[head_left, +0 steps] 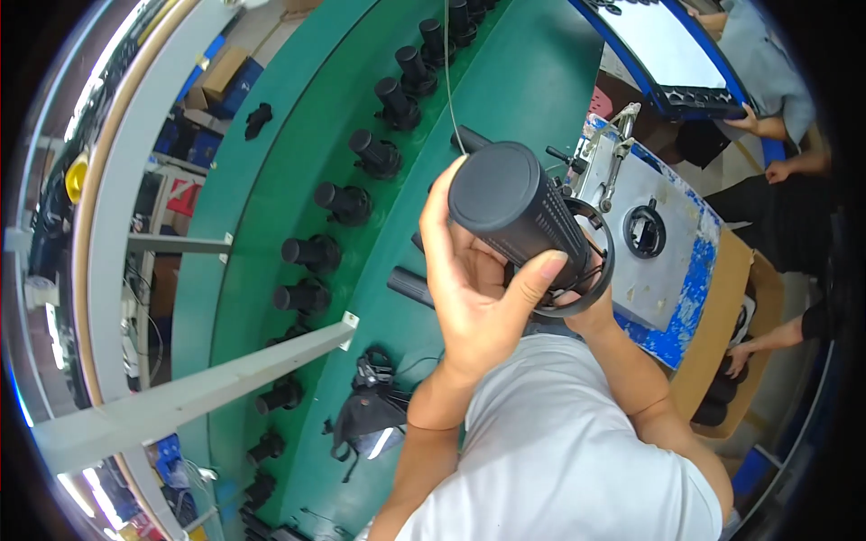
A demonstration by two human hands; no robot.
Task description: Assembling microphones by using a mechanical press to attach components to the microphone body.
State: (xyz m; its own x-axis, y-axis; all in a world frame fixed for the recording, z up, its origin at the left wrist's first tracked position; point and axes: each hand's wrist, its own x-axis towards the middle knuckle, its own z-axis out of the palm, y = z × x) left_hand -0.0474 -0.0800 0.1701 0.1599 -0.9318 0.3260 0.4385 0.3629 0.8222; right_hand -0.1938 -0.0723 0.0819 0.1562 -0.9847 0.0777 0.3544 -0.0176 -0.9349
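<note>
A black cylinder (519, 207) with a smooth round cap and rows of small holes is held up in front of my chest, tilted with the cap toward the upper left. My left hand (474, 298) wraps its side, thumb pressed near the holes. At the lower end sits a wide black ring base (606, 270), with open struts joining it to the body. My right hand (591, 314) grips that base from behind and below; most of its fingers are hidden. Below my left hand, another dark cylinder (410, 286) lies on the green bench (397, 329).
Several similar black cylinders on bases (343, 203) stand in a row along the green belt (262, 216). Right of me is a metal fixture plate (622, 279) with a clamp and black ring part (645, 231). A grey bar (225, 388) crosses the left. Co-workers reach in at right, one toward a cardboard box (713, 316).
</note>
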